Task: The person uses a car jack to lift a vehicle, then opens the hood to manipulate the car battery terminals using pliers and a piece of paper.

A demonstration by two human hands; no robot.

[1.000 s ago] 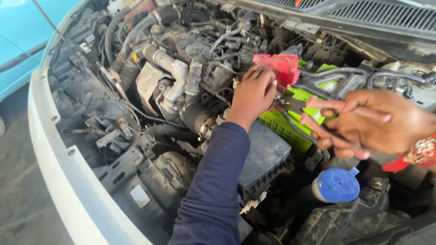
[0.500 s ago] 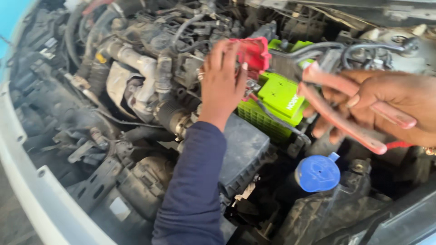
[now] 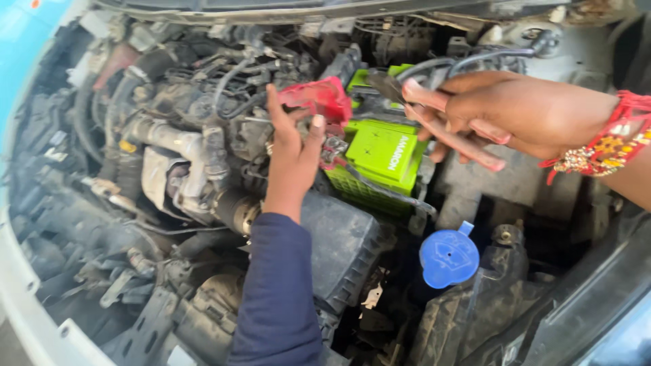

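Observation:
A bright green car battery (image 3: 383, 152) sits in the middle of the engine bay. My left hand (image 3: 288, 163), in a dark blue sleeve, reaches up from below and grips the red terminal cover (image 3: 319, 98) at the battery's left corner, lifting it off the metal clamp (image 3: 332, 149). My right hand (image 3: 522, 112), with a red thread bracelet at the wrist, hovers above the battery's right side. It holds pliers with pinkish-red handles (image 3: 461, 142), and their dark jaws point left toward the battery's top.
A black air filter box (image 3: 339, 244) lies just below the battery. A blue round reservoir cap (image 3: 449, 257) stands to the lower right. Hoses, pipes and wiring (image 3: 176, 142) crowd the left side. The white car body edge (image 3: 27, 318) runs along the lower left.
My right hand has risen with the pliers and now sits over the battery's right side. My left hand stays on the red cover. The view has shifted closer.

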